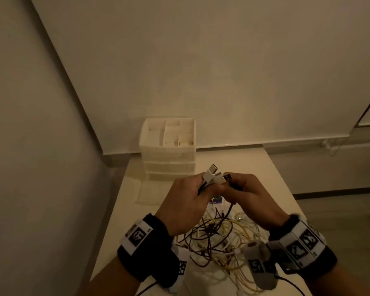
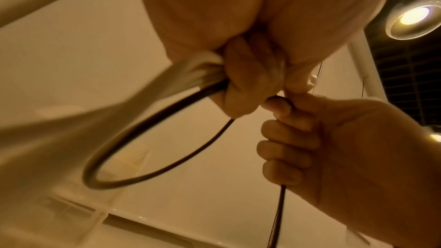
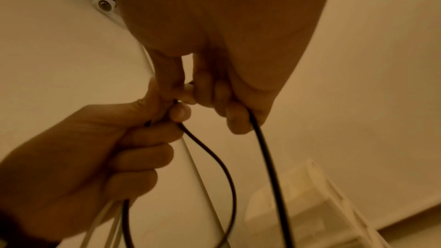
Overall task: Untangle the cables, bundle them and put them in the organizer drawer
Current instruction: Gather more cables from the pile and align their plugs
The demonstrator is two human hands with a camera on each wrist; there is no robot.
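A tangle of white, yellowish and dark cables lies on the table under my raised hands. My left hand grips a bunch of cable ends, with white USB plugs sticking out above the fist. Beside it, thumb to thumb, my right hand holds a dark cable whose dark plug shows at the thumb. A dark loop hangs from the left fist. The white organizer stands at the table's back, its lowest drawer pulled out.
Walls close in on the left and behind the organizer. The table's right edge runs down to the floor. A small coloured object lies under the hands. A ceiling lamp shows in the left wrist view.
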